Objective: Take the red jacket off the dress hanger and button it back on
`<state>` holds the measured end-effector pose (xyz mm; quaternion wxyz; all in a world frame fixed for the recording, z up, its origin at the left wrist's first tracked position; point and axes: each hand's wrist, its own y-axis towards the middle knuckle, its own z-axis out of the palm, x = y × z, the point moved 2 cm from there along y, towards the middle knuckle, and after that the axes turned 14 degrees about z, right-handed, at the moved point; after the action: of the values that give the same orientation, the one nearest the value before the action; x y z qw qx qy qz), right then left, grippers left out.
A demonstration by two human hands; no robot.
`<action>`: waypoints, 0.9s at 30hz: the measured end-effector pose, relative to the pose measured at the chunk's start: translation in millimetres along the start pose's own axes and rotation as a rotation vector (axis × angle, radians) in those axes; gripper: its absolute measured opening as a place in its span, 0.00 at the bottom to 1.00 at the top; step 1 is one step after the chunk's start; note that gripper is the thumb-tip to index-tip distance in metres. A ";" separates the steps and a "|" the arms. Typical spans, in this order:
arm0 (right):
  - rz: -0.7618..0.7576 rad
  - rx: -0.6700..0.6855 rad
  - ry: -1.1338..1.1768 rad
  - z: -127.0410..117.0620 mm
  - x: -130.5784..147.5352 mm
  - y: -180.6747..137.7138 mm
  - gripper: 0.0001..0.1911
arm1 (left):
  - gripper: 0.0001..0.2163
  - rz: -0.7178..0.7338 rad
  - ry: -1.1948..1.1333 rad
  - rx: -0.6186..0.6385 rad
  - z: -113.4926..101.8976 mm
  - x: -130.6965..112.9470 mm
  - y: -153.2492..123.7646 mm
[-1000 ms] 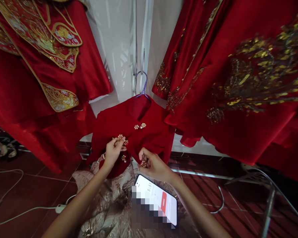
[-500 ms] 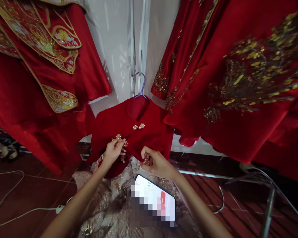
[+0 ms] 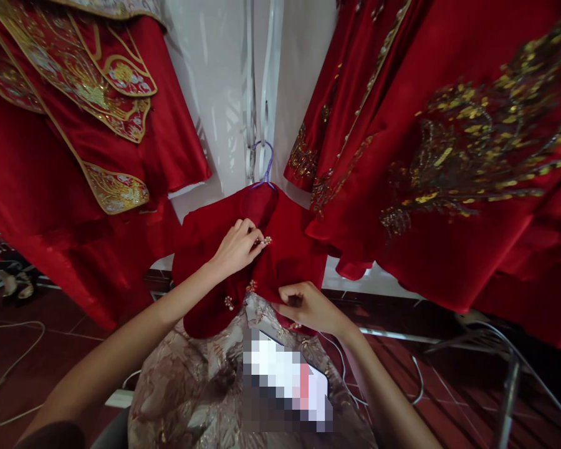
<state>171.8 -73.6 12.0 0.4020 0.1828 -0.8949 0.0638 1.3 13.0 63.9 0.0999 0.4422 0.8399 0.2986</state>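
Head view: Low and left of center, a beaded flower fastening (image 3: 229, 303) sits unpaired on a red jacket (image 3: 292, 262) hung mid-frame from a purple hanger (image 3: 268, 163). At center, the left hand (image 3: 238, 246) appears to pinch the upper flower clasp (image 3: 268, 241); fingers hide whether it is joined. Right of center, the right hand (image 3: 308, 305) pinches the jacket's lower edge. Below, the fronts hang parted, apparently undone, leaving the upper clasp in work.

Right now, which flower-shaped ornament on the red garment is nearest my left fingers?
The topmost ornament, just below the collar opening. Your left fingers are right at it; the other visible ornaments sit lower on the garment.
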 end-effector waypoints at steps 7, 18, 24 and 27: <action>-0.014 -0.116 0.098 -15.9 -0.8 -3.5 0.11 | 0.07 0.162 0.050 -0.039 -7.9 -0.7 2.0; -0.098 -0.229 0.848 -29.5 71.3 73.8 0.32 | 0.12 0.059 0.243 -0.090 -9.0 7.6 -5.8; 0.351 -0.702 0.411 -5.8 46.3 102.3 0.55 | 0.27 -0.146 0.527 -0.100 -19.9 13.7 -22.8; 0.322 -0.957 0.086 -7.4 19.7 102.1 0.51 | 0.28 -0.165 0.586 -0.068 -24.8 23.1 -29.1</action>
<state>126.3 17.3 35.0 0.4623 -0.1653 -0.8233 -0.2850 -42.9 8.8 68.9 -0.1081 0.2639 0.8554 0.4323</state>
